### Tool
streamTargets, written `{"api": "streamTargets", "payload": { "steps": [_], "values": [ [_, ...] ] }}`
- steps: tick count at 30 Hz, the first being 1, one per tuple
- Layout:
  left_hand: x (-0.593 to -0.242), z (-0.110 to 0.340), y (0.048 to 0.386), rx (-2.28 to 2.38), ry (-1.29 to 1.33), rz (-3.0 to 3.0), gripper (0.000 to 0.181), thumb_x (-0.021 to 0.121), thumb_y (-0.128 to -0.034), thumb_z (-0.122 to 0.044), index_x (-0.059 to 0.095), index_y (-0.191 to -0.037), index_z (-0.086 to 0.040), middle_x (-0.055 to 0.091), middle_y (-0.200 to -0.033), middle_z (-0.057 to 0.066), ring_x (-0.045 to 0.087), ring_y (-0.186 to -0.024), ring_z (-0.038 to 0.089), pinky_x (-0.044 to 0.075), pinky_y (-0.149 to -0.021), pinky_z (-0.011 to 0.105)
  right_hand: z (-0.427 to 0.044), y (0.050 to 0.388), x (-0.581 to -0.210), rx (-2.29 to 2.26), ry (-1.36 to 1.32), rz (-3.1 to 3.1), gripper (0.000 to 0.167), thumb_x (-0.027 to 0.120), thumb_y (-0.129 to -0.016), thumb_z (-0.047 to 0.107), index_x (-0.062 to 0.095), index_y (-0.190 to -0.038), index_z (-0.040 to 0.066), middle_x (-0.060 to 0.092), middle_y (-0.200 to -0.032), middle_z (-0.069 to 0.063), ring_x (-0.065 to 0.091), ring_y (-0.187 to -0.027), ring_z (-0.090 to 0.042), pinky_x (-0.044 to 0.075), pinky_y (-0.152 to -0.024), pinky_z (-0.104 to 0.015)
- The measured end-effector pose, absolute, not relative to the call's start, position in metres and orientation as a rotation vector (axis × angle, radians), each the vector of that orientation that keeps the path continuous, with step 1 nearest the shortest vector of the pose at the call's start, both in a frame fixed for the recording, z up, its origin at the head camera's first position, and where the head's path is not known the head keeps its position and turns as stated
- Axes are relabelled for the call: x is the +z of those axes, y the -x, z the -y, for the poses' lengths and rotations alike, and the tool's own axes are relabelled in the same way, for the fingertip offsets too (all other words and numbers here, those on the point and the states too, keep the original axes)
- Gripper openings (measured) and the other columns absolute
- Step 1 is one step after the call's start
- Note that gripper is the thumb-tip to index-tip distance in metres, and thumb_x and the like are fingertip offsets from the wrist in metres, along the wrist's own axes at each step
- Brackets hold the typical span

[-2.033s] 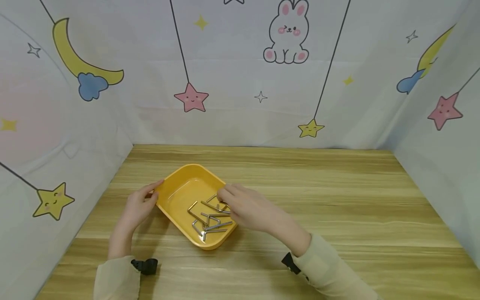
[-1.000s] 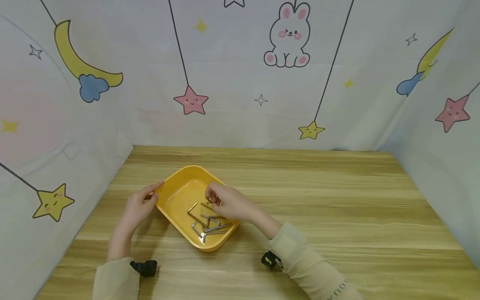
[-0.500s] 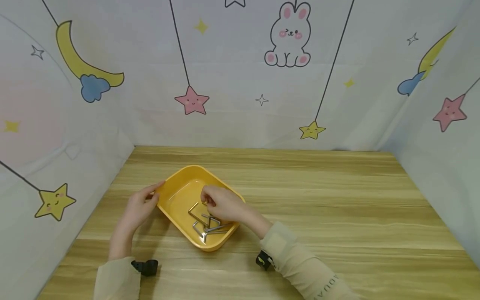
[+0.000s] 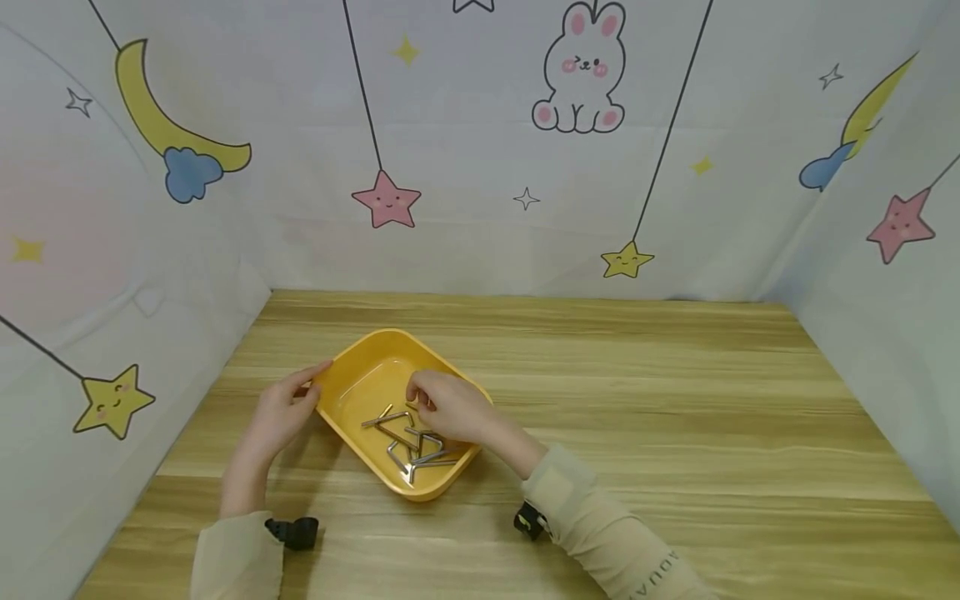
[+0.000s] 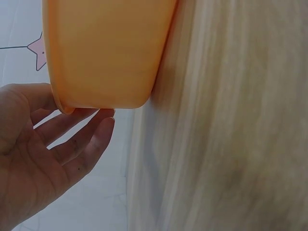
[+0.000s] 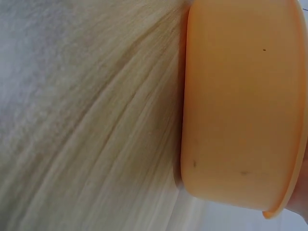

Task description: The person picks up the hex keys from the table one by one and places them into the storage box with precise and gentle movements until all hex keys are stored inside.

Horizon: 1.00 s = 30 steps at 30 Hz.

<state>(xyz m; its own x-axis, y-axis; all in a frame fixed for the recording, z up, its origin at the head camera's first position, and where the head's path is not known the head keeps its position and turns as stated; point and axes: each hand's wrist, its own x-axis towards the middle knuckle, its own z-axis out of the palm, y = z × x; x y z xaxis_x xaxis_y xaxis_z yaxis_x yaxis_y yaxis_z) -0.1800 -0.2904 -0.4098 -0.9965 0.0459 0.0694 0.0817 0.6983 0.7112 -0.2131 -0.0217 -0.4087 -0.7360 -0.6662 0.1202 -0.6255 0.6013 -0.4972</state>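
Observation:
A yellow plastic box (image 4: 360, 433) stands on the table with several L-shaped hex keys (image 4: 397, 435) inside, silver and brass-coloured. My left hand (image 4: 281, 412) holds the box's left corner; in the left wrist view its thumb meets the rim and its fingertips touch the outer wall. My right hand (image 4: 453, 408) reaches over the far right side into the box, fingers curled and pointing down. A brass-coloured key end shows just under its fingertips. Whether those fingers pinch anything is hidden. The right wrist view shows mostly the box's outer wall (image 6: 240, 106).
The wood-grain table (image 4: 637, 400) extends to the right of the box. White cloth walls (image 4: 465, 125) printed with stars, moons and a rabbit enclose it at the back and both sides. A black strap mount (image 4: 296, 533) sits at the left cuff.
My right hand moved left and further into the box, then stayed nearly still. A silver hex key now lies across the brass one left of its fingers. The left hand keeps its place.

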Motion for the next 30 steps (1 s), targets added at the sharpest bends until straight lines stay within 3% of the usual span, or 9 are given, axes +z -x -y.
{"api": "streamTargets", "payload": {
  "steps": [9, 23, 30],
  "values": [
    [-0.409, 0.292, 0.180, -1.191, 0.099, 2.850, 0.041, 0.045, -0.0990, -0.007, 0.049, -0.140, -0.003, 0.049, -0.140, 0.029, 0.056, -0.112, 0.048, 0.054, -0.079, 0.040, 0.016, 0.209, -0.403, -0.793, 1.090, -2.780, 0.009, 0.061, -0.090, 0.012, 0.064, -0.099, 0.013, 0.062, -0.089, 0.004, 0.053, -0.076, -0.005, 0.042, -0.065, -0.016],
    [-0.410, 0.290, 0.180, -1.177, 0.112, 2.847, 0.041, 0.045, -0.0999, -0.009, 0.048, -0.141, -0.003, 0.048, -0.141, 0.029, 0.056, -0.114, 0.047, 0.052, -0.087, 0.051, -0.009, 0.196, -0.391, -0.898, 1.049, -2.859, 0.013, 0.061, -0.088, 0.010, 0.065, -0.100, 0.011, 0.064, -0.093, 0.002, 0.058, -0.087, -0.011, 0.048, -0.074, -0.024],
    [-0.407, 0.288, 0.179, -1.189, 0.120, 2.825, 0.050, 0.047, -0.1004, -0.017, 0.036, -0.149, -0.009, 0.034, -0.150, 0.027, 0.036, -0.133, 0.050, 0.035, -0.101, 0.068, -0.028, 0.190, -0.390, -0.913, 0.986, -3.009, 0.019, 0.065, -0.088, 0.012, 0.064, -0.108, 0.011, 0.063, -0.108, -0.002, 0.057, -0.105, -0.019, 0.049, -0.090, -0.036]
  ]
}}
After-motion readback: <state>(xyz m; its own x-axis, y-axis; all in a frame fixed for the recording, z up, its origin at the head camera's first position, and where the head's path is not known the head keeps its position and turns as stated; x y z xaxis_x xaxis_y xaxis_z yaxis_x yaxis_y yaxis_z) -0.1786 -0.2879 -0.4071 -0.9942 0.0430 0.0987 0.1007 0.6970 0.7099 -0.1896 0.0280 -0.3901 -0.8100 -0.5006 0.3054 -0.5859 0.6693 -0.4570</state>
